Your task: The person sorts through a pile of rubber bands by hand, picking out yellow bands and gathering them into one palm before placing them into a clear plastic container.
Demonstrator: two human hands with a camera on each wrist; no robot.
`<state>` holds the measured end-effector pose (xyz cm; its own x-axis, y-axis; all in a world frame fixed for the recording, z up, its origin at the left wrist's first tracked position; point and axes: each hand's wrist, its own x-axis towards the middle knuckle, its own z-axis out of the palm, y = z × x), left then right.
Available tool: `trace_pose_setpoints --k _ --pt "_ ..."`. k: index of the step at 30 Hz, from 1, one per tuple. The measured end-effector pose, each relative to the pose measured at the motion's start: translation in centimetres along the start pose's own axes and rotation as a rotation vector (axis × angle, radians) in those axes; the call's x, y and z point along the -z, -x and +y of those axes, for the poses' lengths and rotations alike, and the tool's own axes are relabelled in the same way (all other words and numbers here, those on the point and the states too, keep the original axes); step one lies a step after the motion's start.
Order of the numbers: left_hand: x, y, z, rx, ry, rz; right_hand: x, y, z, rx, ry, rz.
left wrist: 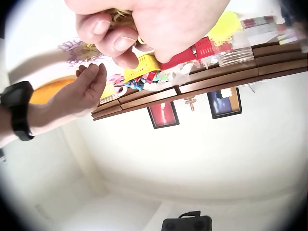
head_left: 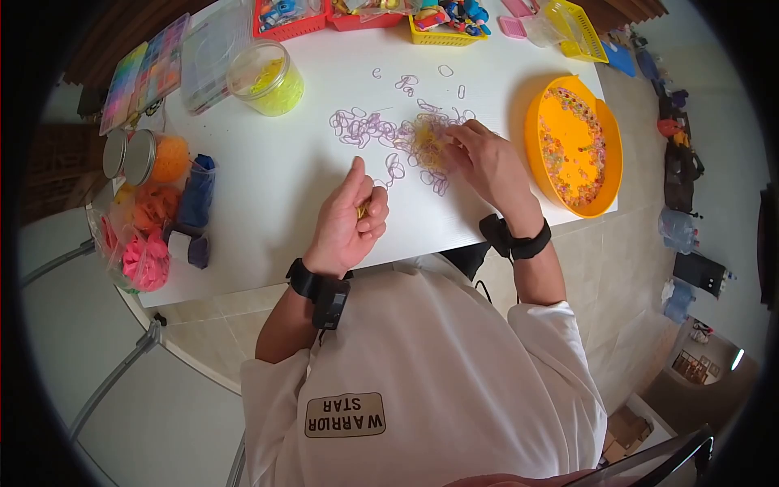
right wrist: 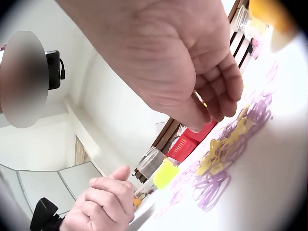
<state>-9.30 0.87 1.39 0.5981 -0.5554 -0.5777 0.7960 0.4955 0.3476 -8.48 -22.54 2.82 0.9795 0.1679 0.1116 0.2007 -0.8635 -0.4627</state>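
Observation:
Purple rubber bands (head_left: 361,127) lie scattered over the white table. Among them sits a small heap of yellow rubber bands (right wrist: 216,156), mixed into the purple ones. My left hand (head_left: 350,219) is held over the table's near side, fingers curled round yellow rubber bands (left wrist: 122,20) that show between fingers and palm. My right hand (head_left: 491,166) hovers right at the yellow heap, palm down. Its fingers (right wrist: 224,91) are loosely bent with the thumb close to them, and no band shows clearly in them.
An orange tray (head_left: 614,162) of small beads stands at the right. A clear jar of neon-yellow bands (head_left: 280,93) is at the back left. Red baskets (head_left: 292,27) and a yellow basket (head_left: 442,38) line the far edge. Lidded jars (head_left: 142,158) and bags (head_left: 146,260) crowd the left.

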Motion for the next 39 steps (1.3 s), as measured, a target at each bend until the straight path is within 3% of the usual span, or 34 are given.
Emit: trace_pose_setpoints --k 7,10,19,25,28,31,34,39 --pt "0.7 0.1 -0.2 -0.014 -0.027 -0.065 -1.0 -0.7 0.8 -0.007 0.084 -0.103" --pt "0.9 -0.1 -0.2 -0.005 -0.016 -0.072 -0.8 -0.4 1.0 -0.005 0.007 -0.032" --pt "0.5 -0.2 -0.3 0.009 -0.037 -0.093 -1.0 -0.7 0.8 0.013 0.031 -0.113" --pt "0.7 -0.2 -0.2 0.006 -0.04 -0.106 1.3 -0.5 -0.6 -0.046 -0.173 -0.073" --pt "0.2 -0.4 -0.3 0.02 -0.069 -0.124 2.7 -0.2 -1.6 -0.112 -0.311 -0.172" --pt "-0.5 -0.8 -0.4 0.062 -0.111 -0.147 3.2 0.3 -3.0 -0.04 -0.43 -0.209" --pt "-1.0 -1.3 -0.9 0.097 -0.113 -0.189 3.0 0.5 -4.4 0.17 -0.361 -0.178" --pt "-0.8 -1.4 -1.3 0.083 -0.196 -0.259 2.8 0.6 -5.2 0.199 -0.261 -0.228"
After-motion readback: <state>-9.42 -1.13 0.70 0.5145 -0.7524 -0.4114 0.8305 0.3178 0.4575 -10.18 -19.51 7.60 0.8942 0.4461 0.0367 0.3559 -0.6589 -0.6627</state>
